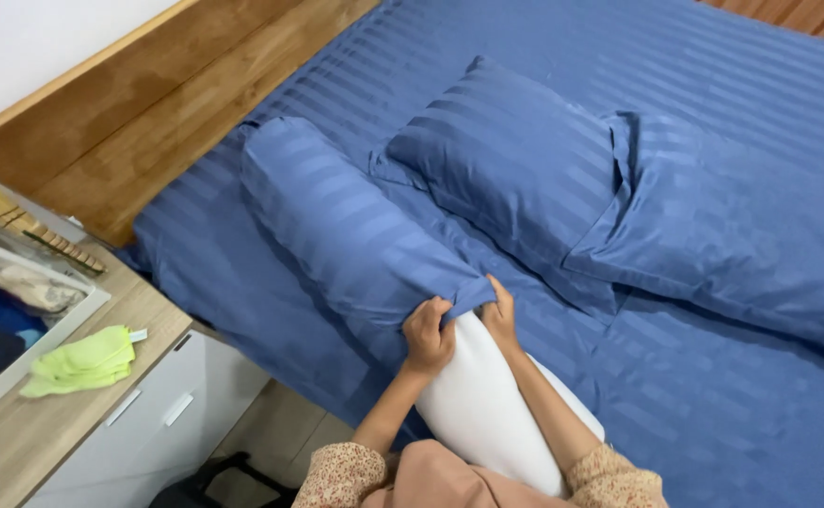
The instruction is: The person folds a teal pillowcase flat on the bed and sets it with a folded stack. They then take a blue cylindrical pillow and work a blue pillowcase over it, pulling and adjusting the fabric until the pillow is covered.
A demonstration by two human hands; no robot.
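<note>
The left hand (428,335) and the right hand (500,316) are each clamped on the open hem of the blue striped bolster cover (351,230). The white bolster (487,404) is partly sheathed; its bare end is seen between the forearms. The bolster lies near the bed's (713,414) left edge. Two blue pillows (515,160) are placed beside it, towards the wooden headboard (148,122).
</note>
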